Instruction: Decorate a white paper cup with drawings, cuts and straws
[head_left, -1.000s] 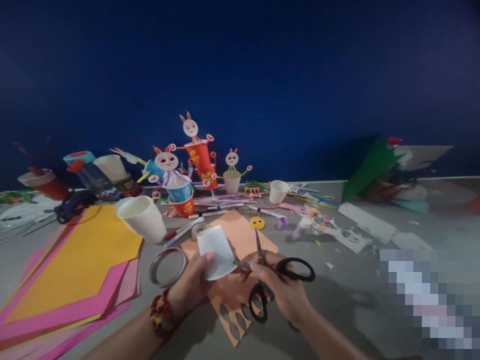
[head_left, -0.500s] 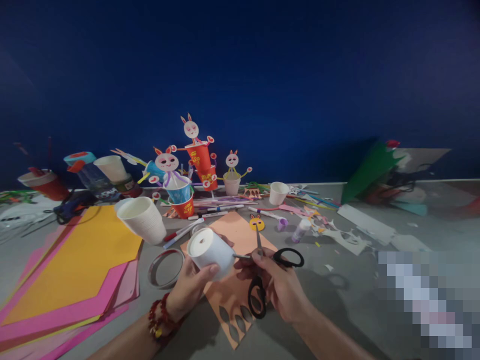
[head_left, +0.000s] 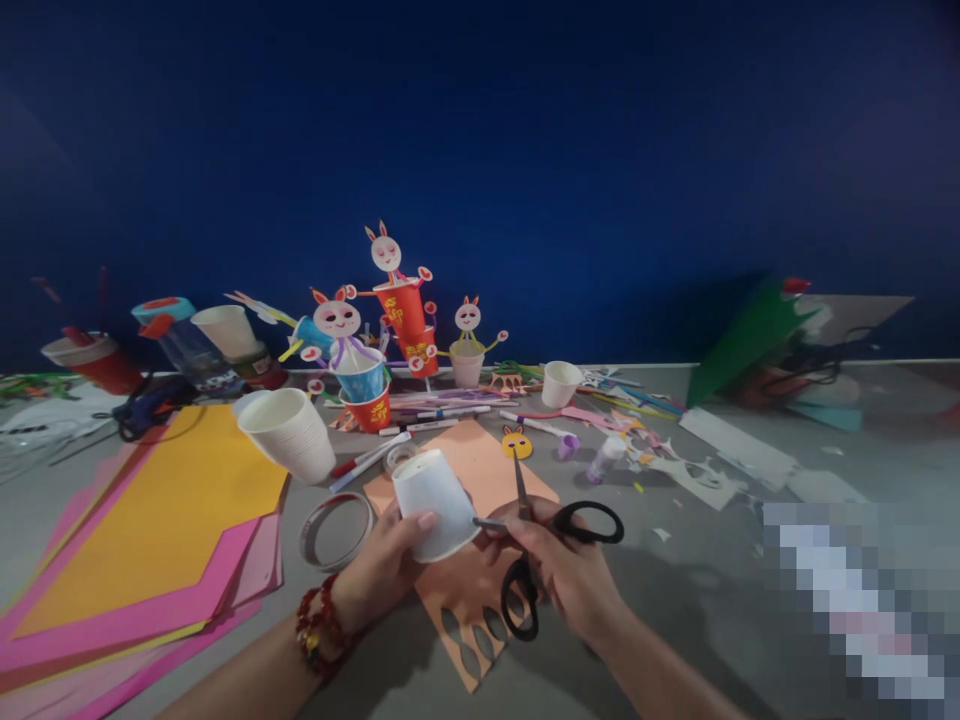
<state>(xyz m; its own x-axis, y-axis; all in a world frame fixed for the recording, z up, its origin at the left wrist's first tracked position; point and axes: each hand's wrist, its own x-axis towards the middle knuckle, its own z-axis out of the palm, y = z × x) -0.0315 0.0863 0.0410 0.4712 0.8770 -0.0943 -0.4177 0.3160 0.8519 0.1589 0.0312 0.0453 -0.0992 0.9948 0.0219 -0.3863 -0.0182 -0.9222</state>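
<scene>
A white paper cup [head_left: 439, 505] is upside down and slightly tilted in my left hand [head_left: 390, 550], with the thumb across its side. My right hand [head_left: 559, 570] grips black-handled scissors [head_left: 589, 522] near the pivot, blades spread apart. One blade points at the cup's side near the rim and seems to touch it; the other points up and away. Below both hands lies an orange paper sheet [head_left: 465, 440] with leaf-shaped holes cut in its near end. A yellow rabbit-face cutout [head_left: 516, 442] rests at the sheet's far right edge.
A stack of white cups [head_left: 289, 435] and a roll of tape [head_left: 336, 530] lie left of the cup, beside coloured paper sheets [head_left: 150, 510]. Rabbit-faced cup figures [head_left: 360, 375] stand behind. To the right are a glue stick [head_left: 606, 460], a white cup [head_left: 561, 384] and paper scraps [head_left: 697, 475].
The cup has turned in my left hand, so its side faces me more and its base less. My right hand and the scissors have shifted slightly right.
</scene>
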